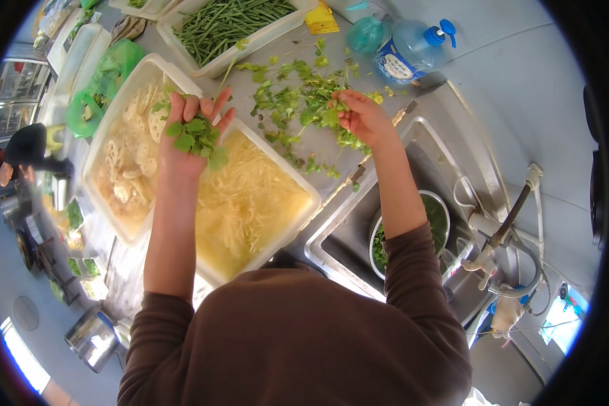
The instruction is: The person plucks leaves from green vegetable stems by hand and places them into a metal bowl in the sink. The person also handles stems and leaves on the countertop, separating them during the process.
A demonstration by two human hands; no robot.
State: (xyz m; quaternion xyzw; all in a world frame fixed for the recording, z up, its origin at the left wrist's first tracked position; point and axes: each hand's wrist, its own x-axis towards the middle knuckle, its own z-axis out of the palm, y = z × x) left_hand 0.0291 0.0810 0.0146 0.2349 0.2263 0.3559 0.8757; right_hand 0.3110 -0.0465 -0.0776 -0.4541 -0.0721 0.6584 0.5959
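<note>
My left hand (193, 132) holds a small bunch of leafy cilantro (195, 137) against the palm, above the gap between two white tubs. One thin stem (227, 76) with a leaf sticks up past its fingers. Fingertips of my right hand (358, 114) pinch greens at the right side of a loose cilantro pile (299, 101) spread over the metal counter (243, 96). Sliced lotus root (132, 137) soaks in the left tub. Pale shredded vegetable, perhaps potato, (248, 198) lies in liquid in the nearer tub (312, 198).
Green beans (228, 25) fill a tub at the back. A blue-capped pump bottle (411, 51) stands by the wall. To the right, a steel sink (345, 243) holds a metal pot (439, 218) with greens, below a faucet (487, 233). Another person (28, 152) is at far left.
</note>
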